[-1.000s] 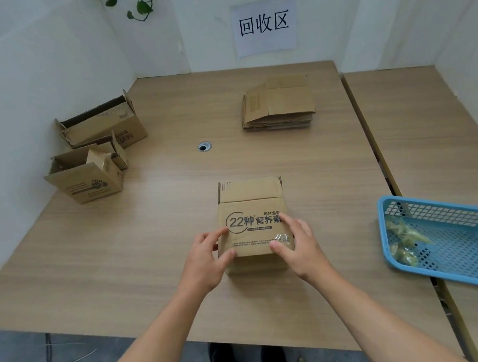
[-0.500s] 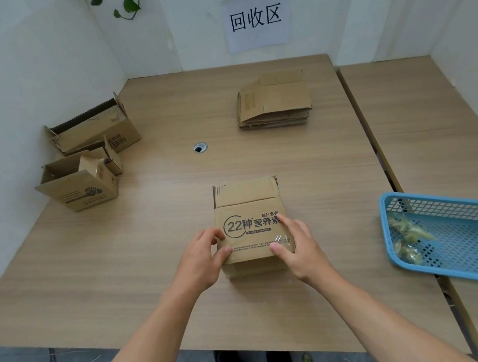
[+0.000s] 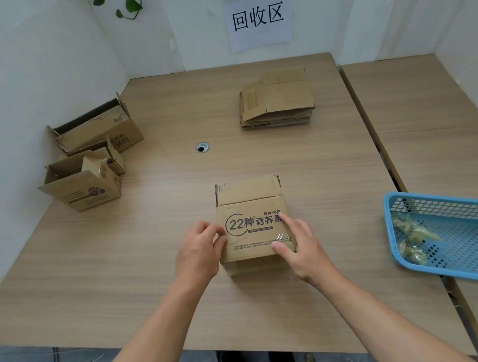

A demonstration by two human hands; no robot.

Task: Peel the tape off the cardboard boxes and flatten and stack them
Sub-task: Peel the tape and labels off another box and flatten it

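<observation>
**Find the tape's edge before you pull**

The box (image 3: 252,230) sits printed face up on the worktop (image 3: 153,270), right in front of you. Your left hand (image 3: 198,252) braces the box's left edge, fingers curled in and thumb against the cardboard. Your right hand (image 3: 302,247) clasps the box's right side, with the thumb pressed on the top face and the index finger laid along the edge. A shiny strip of clear tape (image 3: 284,238) shows on the near right of the box's top, just beside that thumb.

The step in hand looks like starting the peel. Keep your left hand firm so the box cannot slide, and work your right thumbnail under the strip's edge until a tab lifts. Then pull low and slow along the strip, which should bring it off whole without tearing the paper skin. Whether the tape carries on down the box's near side is hidden, so tip the box to check before flattening it.

Peeled tape likely belongs in the blue basket (image 3: 443,252) to the right of the box. The flat stack (image 3: 276,100) waits beyond the box, and two open boxes (image 3: 91,162) stand off to its left.
</observation>
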